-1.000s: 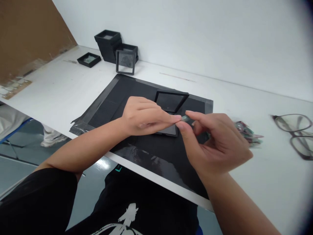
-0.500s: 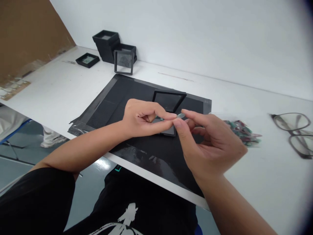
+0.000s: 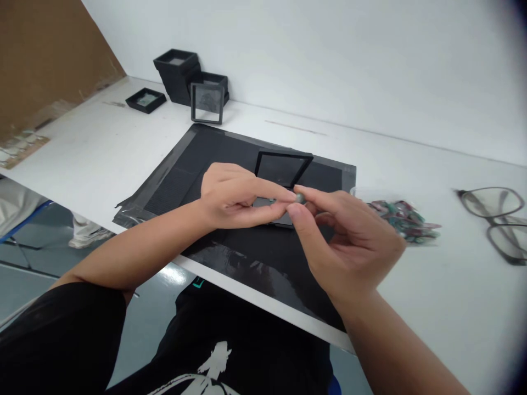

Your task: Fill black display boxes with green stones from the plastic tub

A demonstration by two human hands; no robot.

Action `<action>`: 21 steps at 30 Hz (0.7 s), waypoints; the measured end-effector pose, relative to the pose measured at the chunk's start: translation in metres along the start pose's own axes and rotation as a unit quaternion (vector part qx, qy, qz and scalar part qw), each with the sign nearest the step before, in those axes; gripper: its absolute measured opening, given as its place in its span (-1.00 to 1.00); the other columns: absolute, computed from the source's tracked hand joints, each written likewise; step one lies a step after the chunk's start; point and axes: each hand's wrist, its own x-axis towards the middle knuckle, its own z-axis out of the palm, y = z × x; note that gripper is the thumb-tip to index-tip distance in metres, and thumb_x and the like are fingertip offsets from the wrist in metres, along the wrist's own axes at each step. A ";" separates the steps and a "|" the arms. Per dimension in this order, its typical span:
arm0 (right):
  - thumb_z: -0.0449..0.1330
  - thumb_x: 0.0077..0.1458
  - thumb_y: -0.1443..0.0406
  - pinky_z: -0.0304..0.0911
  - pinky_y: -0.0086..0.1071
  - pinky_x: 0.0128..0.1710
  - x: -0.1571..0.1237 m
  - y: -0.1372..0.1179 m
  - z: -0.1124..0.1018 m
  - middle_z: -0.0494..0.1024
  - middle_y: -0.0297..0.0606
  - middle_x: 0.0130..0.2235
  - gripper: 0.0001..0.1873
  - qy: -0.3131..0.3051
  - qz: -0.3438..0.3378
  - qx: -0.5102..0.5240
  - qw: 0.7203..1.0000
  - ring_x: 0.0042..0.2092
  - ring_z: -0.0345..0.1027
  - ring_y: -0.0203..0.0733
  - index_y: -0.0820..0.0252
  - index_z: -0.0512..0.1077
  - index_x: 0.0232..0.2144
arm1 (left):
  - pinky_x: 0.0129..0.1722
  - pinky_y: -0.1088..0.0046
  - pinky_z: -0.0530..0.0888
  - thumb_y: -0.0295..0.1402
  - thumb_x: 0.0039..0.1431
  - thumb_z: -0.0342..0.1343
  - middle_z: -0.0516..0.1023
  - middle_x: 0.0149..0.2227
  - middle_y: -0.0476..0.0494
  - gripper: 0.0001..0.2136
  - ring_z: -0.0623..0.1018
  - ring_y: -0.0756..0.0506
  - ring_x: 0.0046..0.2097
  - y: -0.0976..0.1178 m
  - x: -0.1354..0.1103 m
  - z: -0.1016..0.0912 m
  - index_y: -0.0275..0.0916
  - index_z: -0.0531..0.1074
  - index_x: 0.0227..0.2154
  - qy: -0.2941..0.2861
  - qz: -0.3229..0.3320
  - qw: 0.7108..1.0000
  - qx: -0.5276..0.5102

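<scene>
Your right hand point(image 3: 349, 236) pinched a small grey-green piece point(image 3: 300, 198) in midair; your left hand point(image 3: 230, 195) touched it, grip unclear. Black case point(image 3: 284, 169) stood open on the far side, piece outside it, contents mostly hidden. Loose pile point(image 3: 407, 219) lay right.

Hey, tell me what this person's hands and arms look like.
The left hand and right hand are bare, with no gloves, rings or watch visible. A plain black sleeve covers the left upper arm, ending near the elbow. The left forearm and right forearm are uncovered; no right sleeve shows in view.
</scene>
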 end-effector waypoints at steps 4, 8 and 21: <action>0.33 0.11 0.36 0.33 -0.25 -0.52 -0.001 0.001 0.000 0.52 -0.34 -0.45 -0.70 -0.011 -0.009 0.014 1.000 -0.47 0.33 -0.21 -0.11 0.61 -0.12 | -0.67 0.53 0.22 -0.15 0.23 0.17 0.14 -0.81 0.17 -0.82 0.15 0.09 -0.73 -0.002 0.001 -0.003 -0.05 0.58 -0.42 -0.037 0.033 0.996 0.078; 0.33 0.09 0.38 0.34 -0.22 -0.48 -0.001 0.005 -0.003 0.50 -0.33 -0.46 -0.66 -0.021 -0.040 -0.013 0.999 -0.46 0.34 -0.19 -0.12 0.60 -0.10 | -0.63 0.57 0.29 -0.24 0.22 0.20 0.23 -0.76 0.18 -0.92 0.23 0.11 -0.69 -0.003 0.001 -0.005 -0.05 0.58 -0.31 -0.066 0.031 0.996 0.054; 0.30 0.16 0.33 0.16 -0.16 -0.46 -0.001 0.008 -0.011 0.51 -0.28 -0.45 -0.64 0.087 -0.053 0.007 0.995 -0.43 0.35 -0.07 -0.22 0.60 -0.03 | -0.55 0.43 0.21 -0.08 0.41 -0.19 0.11 -0.61 0.08 -0.68 0.18 0.04 -0.61 -0.029 -0.010 -0.003 -0.13 0.40 -0.16 0.055 -0.159 0.984 -0.067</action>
